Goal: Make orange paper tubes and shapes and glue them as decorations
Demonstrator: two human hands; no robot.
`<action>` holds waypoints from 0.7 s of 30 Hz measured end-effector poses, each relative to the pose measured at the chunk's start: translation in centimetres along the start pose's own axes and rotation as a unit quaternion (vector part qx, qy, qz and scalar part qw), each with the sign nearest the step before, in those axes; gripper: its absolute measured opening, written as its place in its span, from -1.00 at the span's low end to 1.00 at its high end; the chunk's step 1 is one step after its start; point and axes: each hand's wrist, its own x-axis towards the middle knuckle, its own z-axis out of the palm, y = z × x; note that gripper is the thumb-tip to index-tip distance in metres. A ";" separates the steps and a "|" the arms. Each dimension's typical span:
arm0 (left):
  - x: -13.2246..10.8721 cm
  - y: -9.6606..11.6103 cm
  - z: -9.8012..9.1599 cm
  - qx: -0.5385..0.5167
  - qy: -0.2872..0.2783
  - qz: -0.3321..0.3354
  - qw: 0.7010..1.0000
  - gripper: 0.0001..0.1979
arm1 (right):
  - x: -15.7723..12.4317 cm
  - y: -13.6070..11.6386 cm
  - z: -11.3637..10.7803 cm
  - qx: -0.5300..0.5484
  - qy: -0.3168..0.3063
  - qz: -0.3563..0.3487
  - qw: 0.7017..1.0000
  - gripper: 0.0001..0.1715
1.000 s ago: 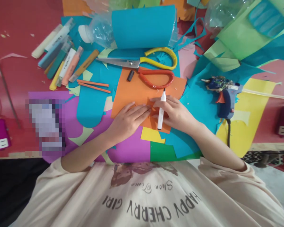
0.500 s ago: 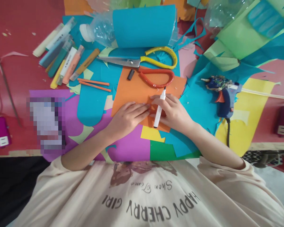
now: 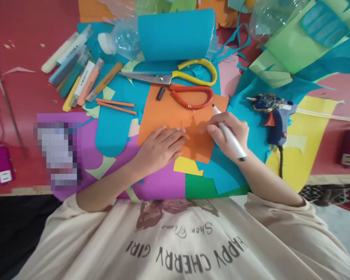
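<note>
My left hand (image 3: 163,147) lies flat on the left part of an orange paper sheet (image 3: 196,136), fingers stretched out. A white marker (image 3: 233,142) is gripped in my right hand (image 3: 231,134), above the sheet's right edge. Its dark tip points up and away from me; the other black end points toward my wrist. Thin dark marks show on the orange paper near my left fingertips. The marker's black cap (image 3: 160,93) rests on the sheet's far left part. Just beyond my hands are scissors (image 3: 166,79) with one yellow and one red handle.
A clear plastic bottle wrapped in blue paper (image 3: 176,35) lies at the back. Several markers (image 3: 76,72) are grouped at the left, near two orange strips (image 3: 116,105). A blue glue gun (image 3: 278,120) lies at the right, its cord running toward me. A blurred phone-like object (image 3: 58,153) sits at left.
My right hand has lifted and moved right, and the marker has tilted over in its grip. More of the orange paper shows. My left hand stays nearly in place.
</note>
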 end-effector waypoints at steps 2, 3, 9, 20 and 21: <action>0.1 0.1 -0.1 -0.007 -0.014 -0.001 1.000 -0.64 | 0.0 0.1 -0.1 0.083 -0.015 0.047 0.995 -0.56; 0.1 0.1 -0.1 -0.007 -0.016 0.000 1.000 -0.62 | 0.0 0.2 0.0 0.118 -0.028 0.059 0.991 -0.52; 0.0 0.2 0.0 0.006 0.001 0.005 1.000 -0.65 | 0.4 0.6 1.2 0.151 -0.036 0.086 0.984 -0.56; 0.1 0.4 0.0 0.056 0.008 0.014 0.998 -0.66 | 0.5 0.1 1.6 0.094 -0.050 0.057 0.993 -0.76; 0.1 0.4 0.0 0.057 0.006 0.013 0.998 -0.66 | 0.5 0.1 1.6 0.091 -0.050 0.056 0.993 -0.76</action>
